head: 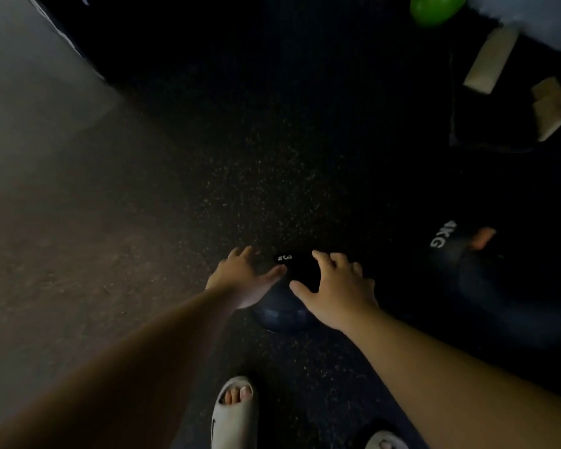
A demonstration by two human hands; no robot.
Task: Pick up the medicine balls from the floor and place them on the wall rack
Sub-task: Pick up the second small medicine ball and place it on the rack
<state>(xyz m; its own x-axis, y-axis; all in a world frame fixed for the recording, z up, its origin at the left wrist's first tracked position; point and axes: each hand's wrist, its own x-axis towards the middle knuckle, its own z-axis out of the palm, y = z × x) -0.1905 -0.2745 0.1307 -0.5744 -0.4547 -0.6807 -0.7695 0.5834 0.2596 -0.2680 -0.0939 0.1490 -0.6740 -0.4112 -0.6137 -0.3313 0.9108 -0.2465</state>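
both hands, left (240, 280) and right (334, 290), each grip spread, flanking the dark 3 kg medicine ball (284, 311) on the speckled floor (256, 176)

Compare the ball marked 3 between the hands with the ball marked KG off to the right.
The ball marked 3 sits directly ahead of the feet with the left hand and right hand spread on its sides; the ball marked KG lies farther right, with neither of those hands on it. The KG ball looks larger, and its lettering is bigger. Both are dark, round, white-lettered, and rest on the speckled floor.
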